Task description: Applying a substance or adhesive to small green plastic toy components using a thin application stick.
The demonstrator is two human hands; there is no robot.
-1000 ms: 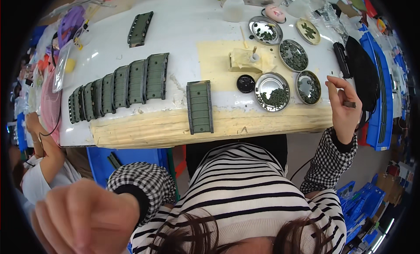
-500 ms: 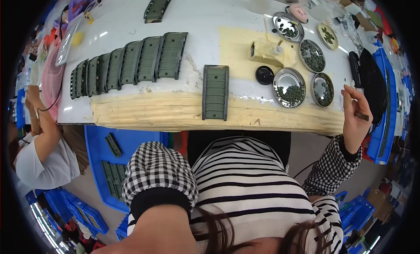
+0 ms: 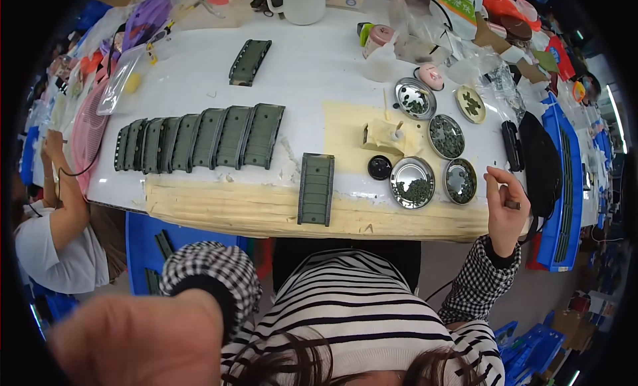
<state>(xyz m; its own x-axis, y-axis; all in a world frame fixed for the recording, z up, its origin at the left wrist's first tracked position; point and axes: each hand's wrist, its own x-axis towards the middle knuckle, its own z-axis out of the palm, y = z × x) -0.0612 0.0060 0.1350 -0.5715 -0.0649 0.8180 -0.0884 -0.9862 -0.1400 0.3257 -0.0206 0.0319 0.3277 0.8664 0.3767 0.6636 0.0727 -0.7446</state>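
Observation:
My right hand (image 3: 509,206) is raised beside the table's right front edge. Its fingers are curled around a short dark stick-like piece (image 3: 512,204), whose exact kind is too small to make out. My left hand (image 3: 136,336) looms large and smeared at the lower left, close to the camera, so its fingers cannot be read. In front of me a dark green curved, ribbed panel (image 3: 316,190) lies lengthwise at the table's front edge, untouched. Several similar green panels (image 3: 222,138) stand in an overlapping row to its left. Another green panel (image 3: 250,63) lies farther back.
Round metal dishes with small green parts (image 3: 413,182) sit right of centre, beside a small black pot (image 3: 379,167) and a tape-covered block (image 3: 383,140). A blue tray (image 3: 563,186) flanks the right side. A blue bin (image 3: 137,253) lies below left. Another person's arm (image 3: 70,193) is at far left.
The view has shifted, so the table sits lower in the picture and more of its far side shows. My left hand has come into sight at the lower left; my right keeps its hold.

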